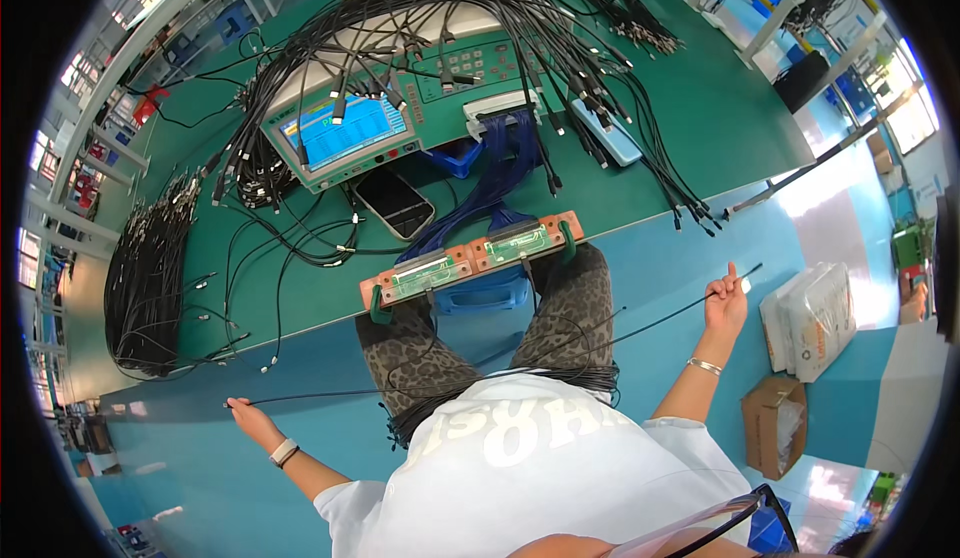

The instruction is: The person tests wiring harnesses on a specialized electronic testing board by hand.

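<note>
A thin black cable (480,363) stretches sideways across the lap, left hand (250,420) and right hand (727,300) pinching opposite ends (arms spread wide).

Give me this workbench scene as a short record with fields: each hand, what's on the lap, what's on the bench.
left hand: out to the side, pinching one end of a black cable
right hand: raised out to the other side, holding the cable's other end
cable: stretched across the lap between both hands
lap: bundle of black cables
bench: green top, tester with blue screen, orange fixture at the near edge, phone, more cable bundles
floor: cardboard box, white bags
</note>
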Demonstrator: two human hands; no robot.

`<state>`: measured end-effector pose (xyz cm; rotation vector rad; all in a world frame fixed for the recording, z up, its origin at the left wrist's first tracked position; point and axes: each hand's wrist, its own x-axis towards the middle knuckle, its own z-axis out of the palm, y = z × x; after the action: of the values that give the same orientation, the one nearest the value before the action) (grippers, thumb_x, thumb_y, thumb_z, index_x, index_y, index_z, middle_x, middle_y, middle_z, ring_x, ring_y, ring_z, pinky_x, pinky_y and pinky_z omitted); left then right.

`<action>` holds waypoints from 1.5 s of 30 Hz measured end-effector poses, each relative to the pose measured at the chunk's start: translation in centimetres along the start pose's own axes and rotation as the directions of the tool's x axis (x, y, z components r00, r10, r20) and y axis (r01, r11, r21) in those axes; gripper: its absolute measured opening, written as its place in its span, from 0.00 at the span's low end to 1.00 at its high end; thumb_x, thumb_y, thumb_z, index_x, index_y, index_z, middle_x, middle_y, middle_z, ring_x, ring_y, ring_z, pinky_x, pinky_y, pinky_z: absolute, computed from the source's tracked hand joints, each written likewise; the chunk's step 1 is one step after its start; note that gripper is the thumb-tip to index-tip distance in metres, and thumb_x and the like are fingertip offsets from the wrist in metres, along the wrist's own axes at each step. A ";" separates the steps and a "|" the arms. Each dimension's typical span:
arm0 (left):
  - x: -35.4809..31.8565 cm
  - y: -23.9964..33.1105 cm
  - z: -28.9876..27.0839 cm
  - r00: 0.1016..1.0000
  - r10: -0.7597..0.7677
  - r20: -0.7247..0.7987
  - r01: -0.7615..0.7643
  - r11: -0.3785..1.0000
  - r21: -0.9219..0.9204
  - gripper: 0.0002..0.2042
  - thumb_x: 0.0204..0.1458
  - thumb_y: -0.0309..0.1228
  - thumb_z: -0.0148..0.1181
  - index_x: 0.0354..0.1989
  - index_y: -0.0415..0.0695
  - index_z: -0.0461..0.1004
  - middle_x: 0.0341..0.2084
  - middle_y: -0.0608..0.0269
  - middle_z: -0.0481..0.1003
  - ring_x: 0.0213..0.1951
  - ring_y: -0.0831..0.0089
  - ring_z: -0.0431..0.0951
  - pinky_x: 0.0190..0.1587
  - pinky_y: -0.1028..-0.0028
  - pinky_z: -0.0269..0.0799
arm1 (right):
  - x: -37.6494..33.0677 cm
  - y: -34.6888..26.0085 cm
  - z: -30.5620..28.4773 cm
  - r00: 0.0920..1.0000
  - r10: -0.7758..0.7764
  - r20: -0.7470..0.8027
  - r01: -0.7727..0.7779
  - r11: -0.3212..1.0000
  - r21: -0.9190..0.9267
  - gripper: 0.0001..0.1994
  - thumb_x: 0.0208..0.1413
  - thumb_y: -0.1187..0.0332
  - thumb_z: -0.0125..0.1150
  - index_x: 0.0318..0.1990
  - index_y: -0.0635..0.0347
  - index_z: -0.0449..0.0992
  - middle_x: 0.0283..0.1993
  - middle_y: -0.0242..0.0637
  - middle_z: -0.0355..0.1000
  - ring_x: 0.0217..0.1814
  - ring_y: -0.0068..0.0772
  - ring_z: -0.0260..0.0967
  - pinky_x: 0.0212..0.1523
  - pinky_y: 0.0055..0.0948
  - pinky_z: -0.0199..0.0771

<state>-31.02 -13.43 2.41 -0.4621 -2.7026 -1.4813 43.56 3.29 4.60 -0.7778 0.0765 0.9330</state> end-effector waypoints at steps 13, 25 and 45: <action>-23.1 14.5 11.6 0.512 0.247 0.823 0.277 0.859 -0.430 0.14 0.59 0.33 0.34 0.32 0.37 0.66 0.30 0.63 0.66 0.32 0.77 0.66 0.38 0.78 0.64 | -11.3 19.2 3.7 0.681 0.584 0.442 0.026 0.584 -0.811 0.12 0.60 0.63 0.39 0.41 0.61 0.64 0.31 0.29 0.61 0.30 0.18 0.61 0.35 0.21 0.68; -24.5 16.7 15.4 0.481 0.063 0.875 0.601 0.703 -0.381 0.13 0.59 0.34 0.35 0.26 0.42 0.62 0.24 0.67 0.63 0.20 0.80 0.59 0.24 0.81 0.56 | -14.4 22.6 2.6 0.632 0.697 0.340 -0.226 0.585 -0.779 0.12 0.60 0.61 0.40 0.39 0.60 0.65 0.25 0.30 0.61 0.20 0.18 0.58 0.22 0.15 0.57; -25.0 14.8 13.7 0.344 0.113 0.932 0.560 0.772 -0.300 0.13 0.57 0.35 0.43 0.26 0.39 0.66 0.16 0.69 0.60 0.19 0.83 0.58 0.21 0.81 0.57 | -15.1 22.1 4.0 0.810 0.461 0.362 0.063 0.545 -0.836 0.11 0.56 0.68 0.49 0.35 0.68 0.72 0.27 0.33 0.62 0.19 0.18 0.61 0.21 0.19 0.66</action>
<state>-1.50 -0.75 2.91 -1.3686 -2.9485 -2.9542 16.78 3.02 0.68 -1.3570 -0.8861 1.4277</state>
